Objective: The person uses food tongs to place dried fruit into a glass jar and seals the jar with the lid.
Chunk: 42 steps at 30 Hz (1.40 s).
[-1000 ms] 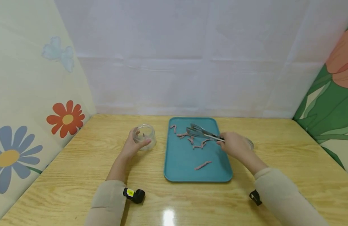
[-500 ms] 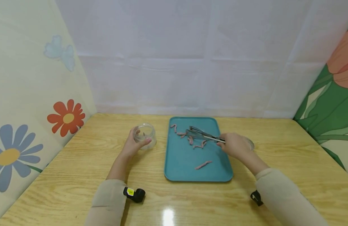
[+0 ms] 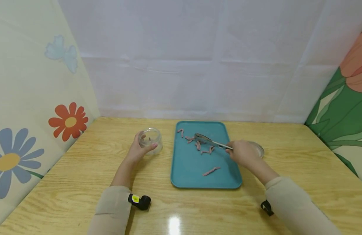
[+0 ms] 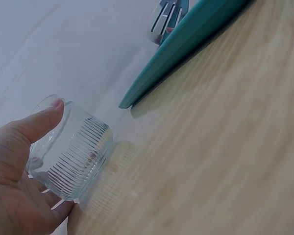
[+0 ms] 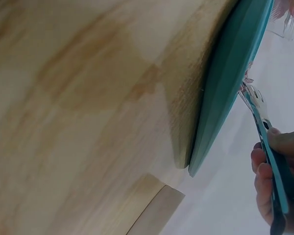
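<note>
My left hand (image 3: 138, 148) grips a clear glass jar (image 3: 155, 149) standing left of the tray, thumb at its rim; a small dark bit shows inside. The left wrist view shows the jar's ribbed wall (image 4: 83, 156). My right hand (image 3: 242, 151) holds metal tongs (image 3: 211, 141), which reach left over the teal tray (image 3: 189, 173). Their slotted heads sit close over thin pinkish strips, like shredded meat (image 3: 198, 146), in the upper middle of the tray. In the right wrist view the tongs (image 5: 265, 132) have their tips right at the strips.
A single strip (image 3: 211, 171) lies near the tray's front, and another (image 3: 181, 132) by its upper left corner. Behind my right hand a round clear glass object (image 3: 258, 149) is partly hidden. A white cloth backdrop (image 3: 175, 88) rises at the table's far edge.
The tongs' two heads have come together over the strips, where they stood apart before. My left hand and the jar have stayed in place.
</note>
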Tool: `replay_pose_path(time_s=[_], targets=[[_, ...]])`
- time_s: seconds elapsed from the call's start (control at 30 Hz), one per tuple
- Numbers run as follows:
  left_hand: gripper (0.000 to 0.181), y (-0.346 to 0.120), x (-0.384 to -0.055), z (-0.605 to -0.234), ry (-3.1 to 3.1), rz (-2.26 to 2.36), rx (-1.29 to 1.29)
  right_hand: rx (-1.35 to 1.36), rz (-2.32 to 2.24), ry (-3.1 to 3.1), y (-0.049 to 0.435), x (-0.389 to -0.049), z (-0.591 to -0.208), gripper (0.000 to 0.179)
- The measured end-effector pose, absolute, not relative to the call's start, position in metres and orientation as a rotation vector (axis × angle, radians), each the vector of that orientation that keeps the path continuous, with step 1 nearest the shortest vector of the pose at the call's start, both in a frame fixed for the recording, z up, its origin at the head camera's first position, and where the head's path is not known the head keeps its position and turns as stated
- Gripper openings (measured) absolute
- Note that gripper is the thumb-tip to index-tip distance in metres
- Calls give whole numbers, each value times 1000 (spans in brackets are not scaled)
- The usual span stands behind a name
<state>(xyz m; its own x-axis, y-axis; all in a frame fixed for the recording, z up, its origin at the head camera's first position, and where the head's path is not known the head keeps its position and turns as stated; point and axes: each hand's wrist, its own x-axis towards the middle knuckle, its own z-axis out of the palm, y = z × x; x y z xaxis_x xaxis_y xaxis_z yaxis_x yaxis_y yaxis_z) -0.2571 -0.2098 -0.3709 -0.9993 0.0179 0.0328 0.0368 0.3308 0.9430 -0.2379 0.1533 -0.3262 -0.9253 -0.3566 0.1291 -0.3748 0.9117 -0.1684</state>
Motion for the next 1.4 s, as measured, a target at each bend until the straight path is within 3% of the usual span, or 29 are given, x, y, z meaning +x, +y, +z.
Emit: replay_pose_path(time_s=[0.8,1.4], targets=[[96,-211,-257,-372,-2569,-1784,-61,461,402,-2893,146,-232,-313,14],[95,-210,-256,-370,-2544,-1817,-78,547,434,-2768,97,-230,-283,14]])
